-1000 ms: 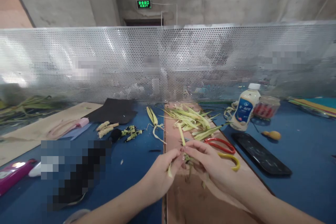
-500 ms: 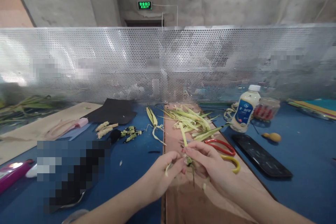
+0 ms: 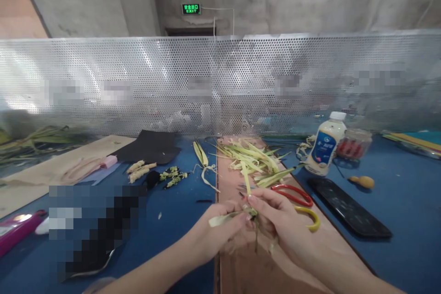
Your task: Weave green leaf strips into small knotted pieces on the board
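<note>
My left hand [image 3: 220, 232] and my right hand [image 3: 284, 218] meet over the brown board, both closed with fingertips pinched together. Between them is a small woven piece of pale green leaf strips [image 3: 253, 214], mostly hidden by the fingers. One flat strip end [image 3: 220, 219] lies across my left thumb and forefinger. Another strip [image 3: 246, 177] stands up from my right fingertips, and a thin darker end hangs below. Just beyond my hands lies a pile of loose leaf strips [image 3: 248, 154]. A red loop handle [image 3: 292, 187] and a yellow loop handle [image 3: 315, 218] show beside my right hand.
To the right are a black phone [image 3: 349, 209], a labelled bottle [image 3: 324, 147], a clear tub of red items [image 3: 353, 144] and a small gourd [image 3: 365, 182]. On the left lie small woven pieces [image 3: 174, 176] and black sheet [image 3: 148, 147]. A perforated metal panel [image 3: 155, 82] closes the back.
The strip end over my left thumb shows longer and flatter now. Both hands have shifted slightly right in view, still pinching the woven piece.
</note>
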### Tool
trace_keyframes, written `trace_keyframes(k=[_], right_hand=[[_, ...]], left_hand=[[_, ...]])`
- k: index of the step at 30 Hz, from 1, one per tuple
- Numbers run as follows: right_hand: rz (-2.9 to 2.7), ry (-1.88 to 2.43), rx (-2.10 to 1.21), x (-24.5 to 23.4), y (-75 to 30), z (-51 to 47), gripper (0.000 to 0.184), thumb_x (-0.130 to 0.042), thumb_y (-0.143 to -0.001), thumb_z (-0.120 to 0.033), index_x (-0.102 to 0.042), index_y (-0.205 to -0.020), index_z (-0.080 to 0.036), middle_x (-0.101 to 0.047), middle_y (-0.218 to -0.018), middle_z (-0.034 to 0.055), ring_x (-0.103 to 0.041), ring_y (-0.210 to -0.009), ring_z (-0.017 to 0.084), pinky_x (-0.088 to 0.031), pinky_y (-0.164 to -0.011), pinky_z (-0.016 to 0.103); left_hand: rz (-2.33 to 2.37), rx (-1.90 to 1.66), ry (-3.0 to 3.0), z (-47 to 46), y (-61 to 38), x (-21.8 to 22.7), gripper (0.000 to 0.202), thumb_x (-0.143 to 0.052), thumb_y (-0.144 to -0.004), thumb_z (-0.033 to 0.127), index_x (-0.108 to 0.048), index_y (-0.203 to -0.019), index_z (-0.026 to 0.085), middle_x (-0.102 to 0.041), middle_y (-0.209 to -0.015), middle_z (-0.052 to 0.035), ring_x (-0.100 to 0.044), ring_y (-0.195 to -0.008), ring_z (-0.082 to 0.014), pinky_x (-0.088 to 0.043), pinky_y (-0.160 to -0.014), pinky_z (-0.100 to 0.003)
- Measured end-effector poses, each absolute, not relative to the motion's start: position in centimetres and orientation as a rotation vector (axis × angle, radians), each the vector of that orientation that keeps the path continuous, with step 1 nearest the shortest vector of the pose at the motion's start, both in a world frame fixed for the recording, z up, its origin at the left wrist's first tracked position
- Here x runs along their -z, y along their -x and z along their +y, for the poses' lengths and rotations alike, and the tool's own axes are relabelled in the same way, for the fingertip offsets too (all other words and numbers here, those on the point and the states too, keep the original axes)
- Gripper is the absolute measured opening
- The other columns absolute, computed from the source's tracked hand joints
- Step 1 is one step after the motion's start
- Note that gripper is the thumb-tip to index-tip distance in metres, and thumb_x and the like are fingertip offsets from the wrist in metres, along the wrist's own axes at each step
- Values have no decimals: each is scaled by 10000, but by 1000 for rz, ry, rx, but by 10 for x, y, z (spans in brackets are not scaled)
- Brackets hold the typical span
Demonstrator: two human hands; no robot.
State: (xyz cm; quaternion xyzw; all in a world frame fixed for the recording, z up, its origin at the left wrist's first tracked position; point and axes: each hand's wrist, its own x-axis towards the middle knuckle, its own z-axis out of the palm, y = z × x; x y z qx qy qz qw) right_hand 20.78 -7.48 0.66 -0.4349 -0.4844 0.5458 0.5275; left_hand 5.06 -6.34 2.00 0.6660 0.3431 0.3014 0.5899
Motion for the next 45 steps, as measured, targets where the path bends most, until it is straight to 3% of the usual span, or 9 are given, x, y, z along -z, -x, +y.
trace_keyframes(k=[10, 15, 30, 36, 45], right_hand=[[-960, 1096, -1349, -4, -204, -75, 250, -700, -631, -400, -621, -743, -192, -282, -343, -118, -176, -324, 24, -136, -340, 170], [-901, 1041, -1454, -4, -203, -77, 242, -692, -648, -390, -607, -734, -180, -260, -321, -128, -155, -311, 20, -123, -326, 165], [-916, 1102, -1397, 3, -206, -74, 241, -675, -661, -378, -619, -801, -190, -292, -346, -121, -196, -293, 39, -181, -316, 190], [-933, 1136, -1423, -5, -207, -76, 237, -677, -660, -384, -597, -733, -174, -343, -390, -106, -223, -325, 31, -186, -336, 175], [-1059, 1157, -1450, -4, -208, -74, 231, -613, -727, -403, -573, -705, -177, -277, -375, -115, -189, -334, 34, -158, -336, 174]], left_hand=[[806, -662, -1545, -61, -51, -13, 283, -521, -762, 391, -594, -795, 120, -396, -526, 51, -295, -478, -70, -225, -465, -208], [790, -683, -1559, -63, -51, -14, 183, -499, -793, 316, -543, -758, 141, -387, -525, 61, -325, -480, -65, -235, -450, -190], [777, -661, -1626, -63, -53, -15, 181, -460, -816, 311, -501, -732, 155, -421, -481, 67, -393, -446, -60, -313, -470, -171], [738, -662, -1613, -62, -53, -15, 191, -461, -817, 309, -513, -723, 151, -426, -470, 70, -393, -433, -54, -328, -483, -170], [779, -625, -1633, -62, -53, -12, 200, -456, -816, 320, -532, -756, 145, -452, -465, 62, -364, -436, -61, -281, -456, -173]])
